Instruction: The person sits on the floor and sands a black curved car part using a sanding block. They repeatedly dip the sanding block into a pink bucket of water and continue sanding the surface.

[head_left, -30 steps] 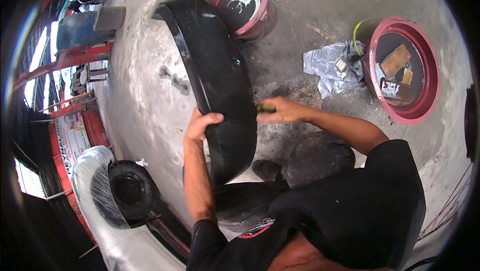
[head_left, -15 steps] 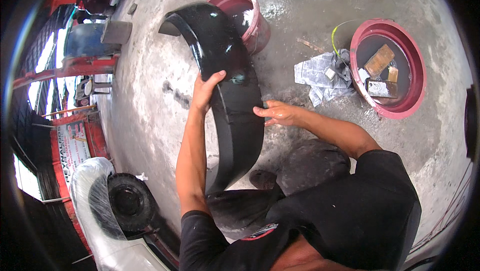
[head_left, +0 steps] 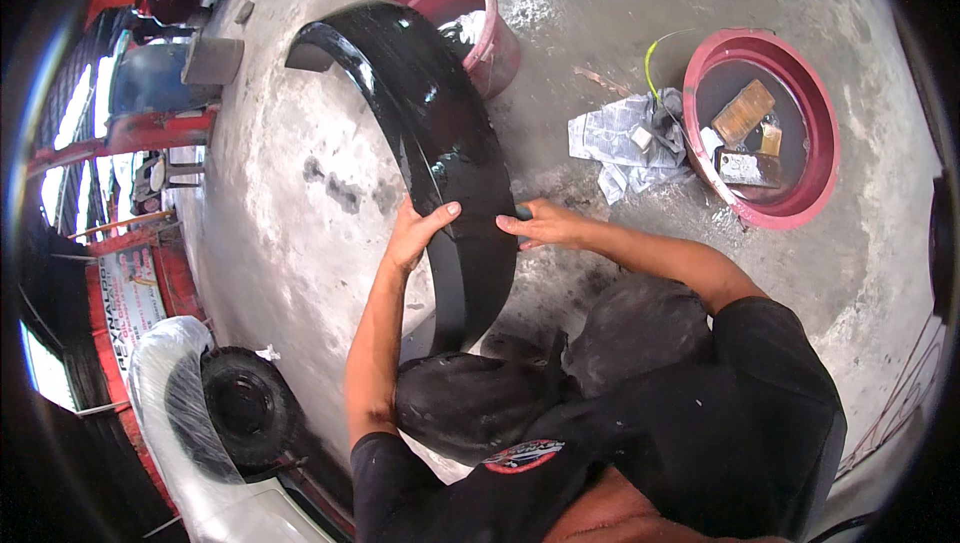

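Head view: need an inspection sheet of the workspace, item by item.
Surface: concrete floor, stained and wet in patches.
Job's things: curved glossy black fender panel, standing on the floor.
Clutter: red bucket behind the panel; red basin with blocks lying in water; crumpled newspaper beside the basin.
Grippers: left hand on the panel's left edge; right hand pressed on its right face, something small under the fingers, cannot tell what.
Cables: thin yellow wire by the basin.
Surroundings: wrapped car with exposed tyre at lower left; red frames at left.
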A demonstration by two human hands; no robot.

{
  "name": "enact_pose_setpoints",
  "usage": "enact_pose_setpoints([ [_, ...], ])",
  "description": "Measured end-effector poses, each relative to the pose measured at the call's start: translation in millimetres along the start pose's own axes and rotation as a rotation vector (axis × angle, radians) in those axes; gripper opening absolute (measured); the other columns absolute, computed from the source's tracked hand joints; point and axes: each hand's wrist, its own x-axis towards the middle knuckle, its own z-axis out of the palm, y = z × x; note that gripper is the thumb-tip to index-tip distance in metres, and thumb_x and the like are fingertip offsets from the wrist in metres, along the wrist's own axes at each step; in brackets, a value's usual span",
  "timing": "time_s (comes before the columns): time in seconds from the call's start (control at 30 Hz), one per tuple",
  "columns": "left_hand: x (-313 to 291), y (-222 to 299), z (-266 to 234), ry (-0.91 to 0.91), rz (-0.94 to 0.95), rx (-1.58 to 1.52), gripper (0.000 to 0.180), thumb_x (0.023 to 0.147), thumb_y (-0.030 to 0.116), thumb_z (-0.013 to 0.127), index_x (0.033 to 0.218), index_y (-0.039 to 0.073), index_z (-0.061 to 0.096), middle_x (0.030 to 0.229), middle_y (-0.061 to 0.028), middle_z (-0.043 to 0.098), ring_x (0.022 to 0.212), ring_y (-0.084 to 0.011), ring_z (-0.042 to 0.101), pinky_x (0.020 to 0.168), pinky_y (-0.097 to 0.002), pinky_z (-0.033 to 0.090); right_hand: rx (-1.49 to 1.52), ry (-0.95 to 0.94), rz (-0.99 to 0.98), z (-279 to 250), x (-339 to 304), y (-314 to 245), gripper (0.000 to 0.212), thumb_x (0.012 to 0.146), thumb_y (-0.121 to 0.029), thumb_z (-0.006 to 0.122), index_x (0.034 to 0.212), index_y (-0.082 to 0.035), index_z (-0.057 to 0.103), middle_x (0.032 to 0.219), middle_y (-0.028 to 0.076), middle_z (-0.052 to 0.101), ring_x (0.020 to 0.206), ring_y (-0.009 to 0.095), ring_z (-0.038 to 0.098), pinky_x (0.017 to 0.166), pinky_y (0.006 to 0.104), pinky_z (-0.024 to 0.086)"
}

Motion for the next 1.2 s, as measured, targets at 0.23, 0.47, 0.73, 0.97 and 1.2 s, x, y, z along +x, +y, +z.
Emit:
enact_pose_setpoints([
  [0.23,1,11,7,0.255,0.200,0.569,0.074,0.082,0.024,0.087,0.138,-0.004,0.047,0.122,-0.0145,0.068,0.110,-0.0224,0.067,0.099,-0.0344,0.051,-0.492,0.068,-0.009,-28,-8,-3,0.094,0.089,-0.058,0.073,0.147,0.010,0.046,0.122,0.026,0.068,0.099,0.027,0.074,0.091,0.0400,0.056],
  [0.47,-6,-74,-48,-0.104,-0.235,-0.384,0.084,0.101,0.069,0.040,0.149,0.001,0.045,0.147,-0.0157,0.055,0.132,-0.0281,0.057,0.114,-0.0444,0.045,-0.367,0.080,0.032,-19,-30,-22,0.079,0.100,-0.042,0.064,0.154,0.007,0.035,0.141,0.032,0.056,0.093,0.027,0.075,0.086,0.0393,0.058],
  [0.73,-11,-87,-57,-0.266,-0.130,-0.244,0.074,0.097,0.045,0.065,0.150,-0.002,0.043,0.142,-0.0148,0.059,0.128,-0.0281,0.059,0.110,-0.0406,0.046,-1.524,0.953,-0.037,-118,-77,7,0.035,0.091,-0.007,0.054,0.125,-0.001,0.059,0.120,0.018,0.072,0.106,0.037,0.069,0.081,0.0532,0.055],
  [0.97,-6,-64,-50,-0.235,-0.258,-0.137,0.076,0.082,0.023,0.079,0.146,-0.003,0.047,0.133,-0.0114,0.064,0.123,-0.0242,0.061,0.107,-0.0358,0.046,-1.622,1.176,-0.086,-196,-49,64,0.039,0.093,-0.012,0.054,0.130,-0.003,0.060,0.137,0.017,0.064,0.113,0.037,0.067,0.094,0.0532,0.051],
  [1.2,-5,-45,-35,-0.211,-0.084,-0.209,0.070,0.087,0.016,0.076,0.147,-0.003,0.045,0.138,-0.0140,0.062,0.130,-0.0266,0.058,0.111,-0.0374,0.043,-1.730,1.061,-0.140,-203,-56,64,0.036,0.094,-0.012,0.050,0.127,-0.004,0.060,0.131,0.015,0.067,0.109,0.036,0.070,0.094,0.0534,0.053],
])
